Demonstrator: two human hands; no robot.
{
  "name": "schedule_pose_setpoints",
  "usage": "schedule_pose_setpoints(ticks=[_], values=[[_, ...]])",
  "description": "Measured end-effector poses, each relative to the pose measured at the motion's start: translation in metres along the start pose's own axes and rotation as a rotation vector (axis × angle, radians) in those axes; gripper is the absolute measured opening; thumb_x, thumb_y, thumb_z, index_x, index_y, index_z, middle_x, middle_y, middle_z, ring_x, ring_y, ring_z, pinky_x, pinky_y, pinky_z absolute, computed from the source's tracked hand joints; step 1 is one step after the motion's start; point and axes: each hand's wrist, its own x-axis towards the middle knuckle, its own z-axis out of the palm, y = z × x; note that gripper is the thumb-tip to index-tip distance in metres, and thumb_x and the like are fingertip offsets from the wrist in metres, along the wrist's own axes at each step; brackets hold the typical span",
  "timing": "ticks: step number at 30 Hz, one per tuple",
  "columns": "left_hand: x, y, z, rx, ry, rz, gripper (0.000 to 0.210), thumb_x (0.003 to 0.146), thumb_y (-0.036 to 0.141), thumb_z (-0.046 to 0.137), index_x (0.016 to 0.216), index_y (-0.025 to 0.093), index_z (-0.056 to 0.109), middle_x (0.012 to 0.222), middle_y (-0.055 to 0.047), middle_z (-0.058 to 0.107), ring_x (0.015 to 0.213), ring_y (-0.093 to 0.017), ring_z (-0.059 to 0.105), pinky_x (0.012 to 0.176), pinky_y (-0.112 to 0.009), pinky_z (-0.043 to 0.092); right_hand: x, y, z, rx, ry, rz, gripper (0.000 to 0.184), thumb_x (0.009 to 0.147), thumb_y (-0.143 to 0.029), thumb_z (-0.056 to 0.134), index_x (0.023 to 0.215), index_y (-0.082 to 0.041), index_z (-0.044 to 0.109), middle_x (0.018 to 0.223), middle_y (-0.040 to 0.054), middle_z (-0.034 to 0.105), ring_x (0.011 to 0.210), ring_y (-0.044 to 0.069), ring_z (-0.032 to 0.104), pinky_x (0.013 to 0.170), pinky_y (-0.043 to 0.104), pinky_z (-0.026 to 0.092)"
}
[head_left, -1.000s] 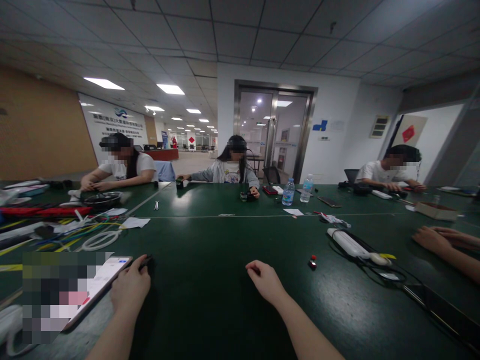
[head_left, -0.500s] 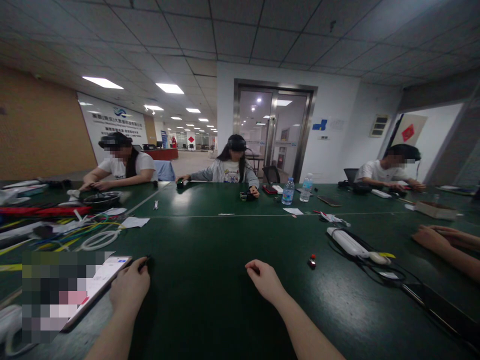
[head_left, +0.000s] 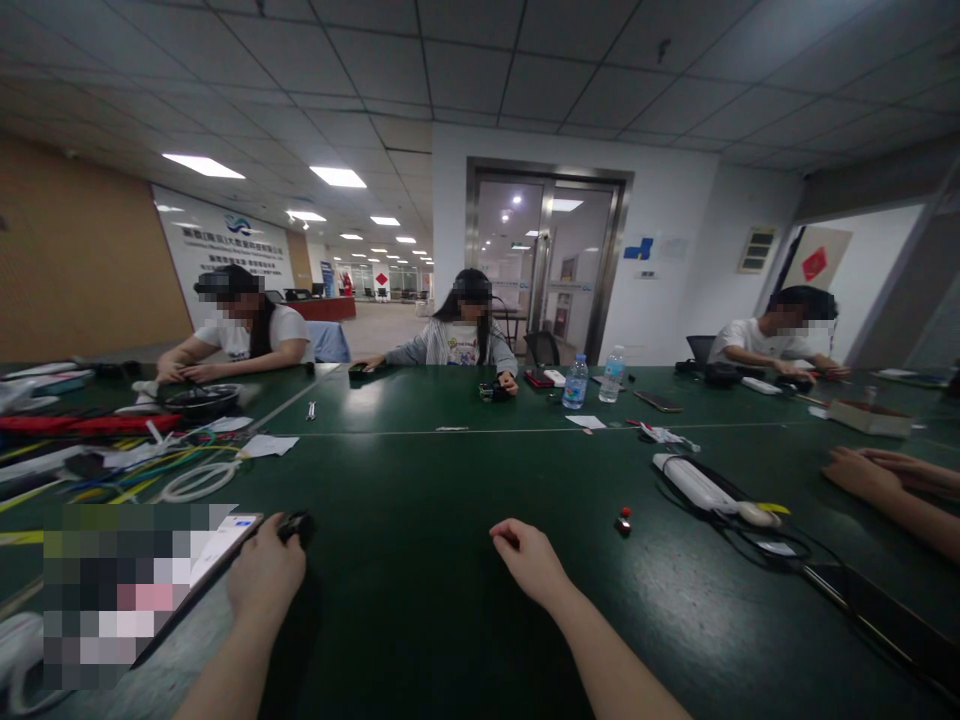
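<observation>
On the left of the table, my left hand [head_left: 266,572] is closed, its fingers gripping a small dark rounded object [head_left: 297,526] whose kind I cannot make out. Just beside that hand lies a phone [head_left: 225,548] with a lit screen, partly blurred out. My right hand [head_left: 529,562] rests on the green tabletop [head_left: 405,580] with its fingers curled inward; whether anything is inside is hidden. To the right of it sits a small red and dark metallic piece [head_left: 623,521], apart from both hands.
Cables [head_left: 201,480], papers [head_left: 270,446] and a red strip [head_left: 90,424] crowd the left. At right are a white power strip [head_left: 694,485] with a black cord and another person's hands [head_left: 862,475]. Two water bottles [head_left: 576,384] stand farther back; several people sit around the table.
My left hand has turned slightly, and more of the dark object shows between its fingers. My right hand stays in place. The person opposite has lowered a dark item in one hand.
</observation>
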Motion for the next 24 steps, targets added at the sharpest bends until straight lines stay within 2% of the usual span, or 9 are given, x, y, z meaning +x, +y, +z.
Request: schedule_pose_setpoints(ticks=[1, 3, 6, 8, 10, 14, 20, 22, 24], values=[[-0.007, 0.007, 0.003, 0.002, -0.063, 0.054, 0.048, 0.079, 0.027, 0.037, 0.123, 0.008, 0.040, 0.113, -0.021, 0.052, 0.105, -0.033, 0.050, 0.086, -0.044, 0.040, 0.000, 0.000, 0.000, 0.007, 0.002, 0.000, 0.019, 0.078, -0.024, 0.048, 0.094, -0.022, 0.060, 0.095, 0.0001, 0.061, 0.088, 0.015, 0.057, 0.074, 0.027, 0.045], [-0.026, 0.025, 0.011, -0.080, -0.212, 0.265, 0.050, 0.079, 0.024, 0.037, 0.127, 0.008, 0.034, 0.115, -0.016, 0.052, 0.108, -0.026, 0.049, 0.093, -0.038, 0.037, -0.002, -0.002, 0.000, 0.030, -0.001, -0.011, 0.019, 0.078, -0.026, 0.048, 0.094, -0.023, 0.060, 0.095, 0.0002, 0.060, 0.088, 0.016, 0.056, 0.074, 0.028, 0.044], [-0.064, 0.049, 0.022, -0.229, -0.504, 0.557, 0.054, 0.078, 0.026, 0.042, 0.130, 0.017, 0.031, 0.121, -0.008, 0.050, 0.111, -0.020, 0.047, 0.097, -0.035, 0.033, -0.007, -0.008, -0.001, 0.063, -0.044, -0.055, 0.025, 0.076, -0.032, 0.052, 0.099, -0.025, 0.058, 0.095, 0.0001, 0.059, 0.087, 0.016, 0.055, 0.072, 0.028, 0.043], [-0.086, 0.060, 0.024, -0.295, -0.664, 0.670, 0.054, 0.076, 0.027, 0.045, 0.129, 0.025, 0.033, 0.123, -0.004, 0.050, 0.113, -0.018, 0.045, 0.100, -0.034, 0.030, -0.011, -0.014, -0.002, 0.040, -0.108, -0.099, 0.034, 0.070, -0.036, 0.059, 0.103, -0.026, 0.056, 0.095, -0.0001, 0.057, 0.085, 0.017, 0.054, 0.071, 0.028, 0.042], [-0.100, 0.065, 0.023, -0.335, -0.777, 0.721, 0.055, 0.075, 0.029, 0.049, 0.128, 0.028, 0.034, 0.124, -0.002, 0.049, 0.114, -0.018, 0.044, 0.100, -0.034, 0.030, -0.015, -0.020, -0.002, -0.021, -0.186, -0.154, 0.041, 0.063, -0.038, 0.066, 0.101, -0.026, 0.057, 0.095, 0.0002, 0.055, 0.085, 0.017, 0.052, 0.071, 0.028, 0.041], [-0.106, 0.066, 0.021, -0.377, -0.835, 0.752, 0.056, 0.072, 0.028, 0.054, 0.126, 0.028, 0.038, 0.126, -0.001, 0.047, 0.117, -0.018, 0.041, 0.102, -0.033, 0.027, -0.017, -0.022, 0.002, -0.117, -0.290, -0.274, 0.036, 0.057, -0.039, 0.070, 0.090, -0.025, 0.061, 0.099, 0.0007, 0.051, 0.089, 0.018, 0.049, 0.073, 0.028, 0.040], [-0.103, 0.066, 0.023, -0.406, -0.864, 0.742, 0.057, 0.071, 0.028, 0.056, 0.125, 0.026, 0.039, 0.126, -0.003, 0.047, 0.117, -0.018, 0.040, 0.102, -0.033, 0.028, -0.020, -0.025, 0.006, -0.184, -0.290, -0.359, 0.023, 0.063, -0.036, 0.067, 0.081, -0.025, 0.062, 0.097, 0.0004, 0.051, 0.094, 0.019, 0.047, 0.079, 0.030, 0.038], [-0.103, 0.067, 0.022, -0.416, -0.871, 0.748, 0.055, 0.072, 0.027, 0.055, 0.125, 0.026, 0.040, 0.127, -0.002, 0.046, 0.118, -0.018, 0.039, 0.102, -0.034, 0.027, -0.020, -0.028, 0.007, -0.114, -0.275, -0.341, 0.020, 0.065, -0.035, 0.065, 0.081, -0.024, 0.061, 0.096, 0.0005, 0.053, 0.092, 0.018, 0.048, 0.078, 0.030, 0.039], [-0.103, 0.067, 0.020, -0.419, -0.882, 0.743, 0.054, 0.072, 0.027, 0.055, 0.124, 0.026, 0.040, 0.127, -0.002, 0.046, 0.118, -0.018, 0.040, 0.103, -0.035, 0.027, -0.017, -0.029, 0.007, 0.057, -0.182, -0.279, 0.018, 0.068, -0.033, 0.061, 0.082, -0.022, 0.059, 0.091, 0.0009, 0.055, 0.086, 0.017, 0.051, 0.076, 0.029, 0.040]])
